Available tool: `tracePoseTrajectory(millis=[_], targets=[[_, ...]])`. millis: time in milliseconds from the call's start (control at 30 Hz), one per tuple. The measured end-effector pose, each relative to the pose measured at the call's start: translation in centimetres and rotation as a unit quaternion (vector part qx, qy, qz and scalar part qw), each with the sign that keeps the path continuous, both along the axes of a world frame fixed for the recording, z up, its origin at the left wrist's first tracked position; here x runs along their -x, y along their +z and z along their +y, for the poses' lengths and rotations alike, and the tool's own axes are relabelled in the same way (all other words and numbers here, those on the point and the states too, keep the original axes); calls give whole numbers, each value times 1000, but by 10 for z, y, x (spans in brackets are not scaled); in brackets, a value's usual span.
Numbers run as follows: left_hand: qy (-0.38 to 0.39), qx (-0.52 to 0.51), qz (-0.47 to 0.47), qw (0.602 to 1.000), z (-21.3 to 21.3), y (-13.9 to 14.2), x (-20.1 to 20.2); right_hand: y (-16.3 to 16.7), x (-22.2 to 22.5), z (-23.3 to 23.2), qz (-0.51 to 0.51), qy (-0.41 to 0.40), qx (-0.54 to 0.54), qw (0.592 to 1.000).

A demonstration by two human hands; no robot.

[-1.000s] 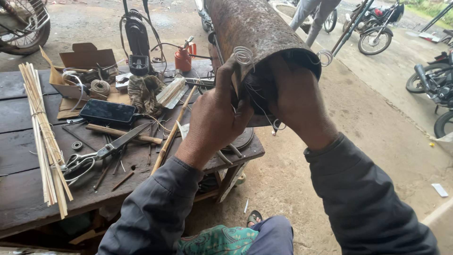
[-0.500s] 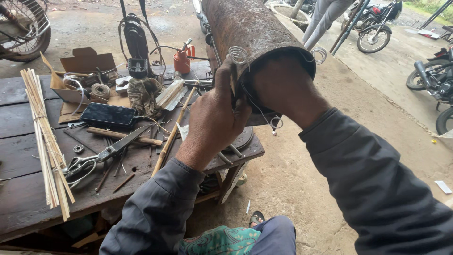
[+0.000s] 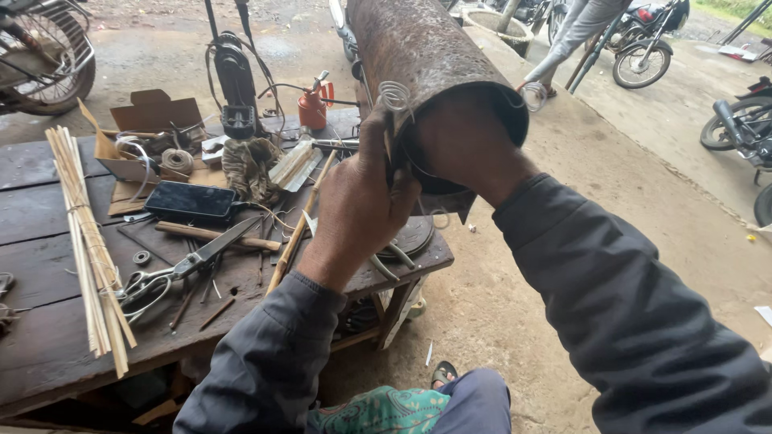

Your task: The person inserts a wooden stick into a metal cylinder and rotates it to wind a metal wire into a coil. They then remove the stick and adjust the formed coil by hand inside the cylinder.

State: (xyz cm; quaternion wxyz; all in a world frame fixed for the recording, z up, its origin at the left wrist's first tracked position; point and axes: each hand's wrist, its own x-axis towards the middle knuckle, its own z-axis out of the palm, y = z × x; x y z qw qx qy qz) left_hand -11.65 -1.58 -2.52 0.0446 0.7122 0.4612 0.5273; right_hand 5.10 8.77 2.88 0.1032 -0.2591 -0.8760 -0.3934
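Head view: the left hand [image 3: 362,201] grips the near rim of a rusty metal pipe [image 3: 418,48], fingers closed over the edge beside a wire coil [image 3: 396,95]. The right hand is hidden inside the pipe mouth; its grip cannot be told. The pipe is raised above the wooden table [image 3: 48,354], tilted away. Risk: the rough rim may cut the fingers, or the pipe may slip and drop onto the scissors [image 3: 173,273] and phone [image 3: 191,201] below.
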Motion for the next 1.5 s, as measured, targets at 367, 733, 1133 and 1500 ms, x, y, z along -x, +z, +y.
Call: tracePoseTrajectory(millis=[367,733,1133,1500], targets=[[38,-29,9,999,-6,2,2,-1,12,-12,78,35,30,996],[25,-40,-7,999,-1,-4,4,43,-27,-140,207,110,157,959],[15,-41,-7,999,-2,-4,4,31,-15,-92,137,56,313,938],[30,-27,-3,999,-2,-4,2,4,-2,-20,38,-8,131,991]])
